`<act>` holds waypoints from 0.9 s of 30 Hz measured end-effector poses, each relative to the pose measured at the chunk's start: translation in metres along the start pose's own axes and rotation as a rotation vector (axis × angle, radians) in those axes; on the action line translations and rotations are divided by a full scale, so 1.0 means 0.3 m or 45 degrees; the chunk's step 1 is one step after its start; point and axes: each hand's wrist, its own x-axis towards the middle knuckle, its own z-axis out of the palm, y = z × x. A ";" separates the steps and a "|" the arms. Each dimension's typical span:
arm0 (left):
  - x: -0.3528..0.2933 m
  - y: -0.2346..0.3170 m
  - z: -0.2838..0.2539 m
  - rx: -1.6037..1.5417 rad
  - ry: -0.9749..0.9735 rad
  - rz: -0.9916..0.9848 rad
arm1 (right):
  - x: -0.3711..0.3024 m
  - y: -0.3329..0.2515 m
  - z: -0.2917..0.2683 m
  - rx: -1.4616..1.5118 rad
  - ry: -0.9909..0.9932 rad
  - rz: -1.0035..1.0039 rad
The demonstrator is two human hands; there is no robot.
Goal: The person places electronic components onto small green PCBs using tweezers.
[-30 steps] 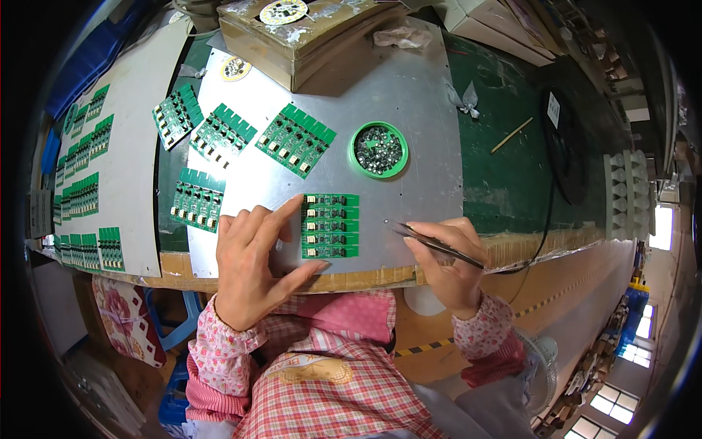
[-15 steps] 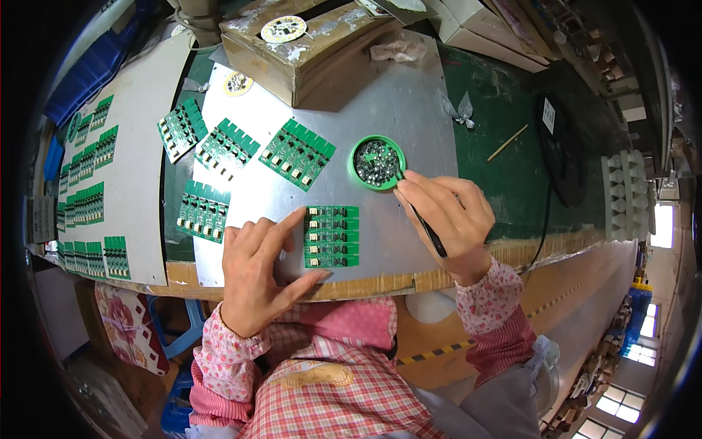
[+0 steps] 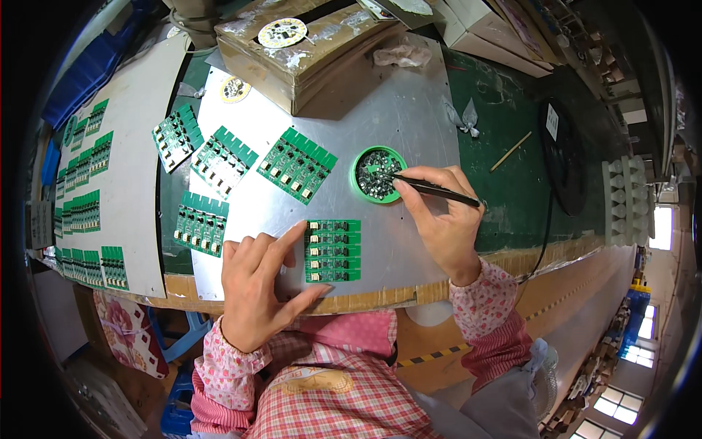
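Observation:
A green circuit board panel (image 3: 333, 251) lies flat on the metal sheet in front of me. My left hand (image 3: 257, 282) rests at its left side, forefinger and thumb spread to the panel's upper and lower left corners. In my right hand (image 3: 447, 219) black tweezers (image 3: 442, 192) are pinched, slanting to the left. Their tips reach into a round green dish (image 3: 358, 189) full of small dark and silvery components (image 3: 376, 174). Whether the tips hold a component is too small to tell. More circuit board panels (image 3: 297, 165) lie to the upper left.
A brown cardboard box (image 3: 314, 62) stands at the back, a round LED board (image 3: 282, 33) on top. Several rows of circuit boards (image 3: 86, 208) cover a pale board at left. On the green mat at right are a thin wooden stick (image 3: 511, 151) and a black reel (image 3: 561, 157).
The tweezers have swung from steep to nearly level, and their tips have moved from the dish's right rim in among the components. My left hand keeps its place at the panel.

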 end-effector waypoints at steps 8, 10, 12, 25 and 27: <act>0.001 -0.004 0.002 -0.007 0.012 0.016 | -0.005 0.007 0.003 -0.079 0.019 -0.052; 0.001 -0.004 0.001 -0.003 0.015 0.018 | -0.004 0.007 0.004 -0.078 0.007 -0.061; 0.000 -0.006 0.002 0.003 0.000 0.009 | -0.003 0.005 0.004 -0.073 0.003 -0.064; -0.001 -0.004 0.002 -0.010 0.007 0.006 | -0.003 0.011 0.007 -0.043 -0.010 -0.058; -0.003 -0.001 -0.002 -0.019 0.009 0.003 | -0.003 0.007 0.010 -0.016 0.006 -0.050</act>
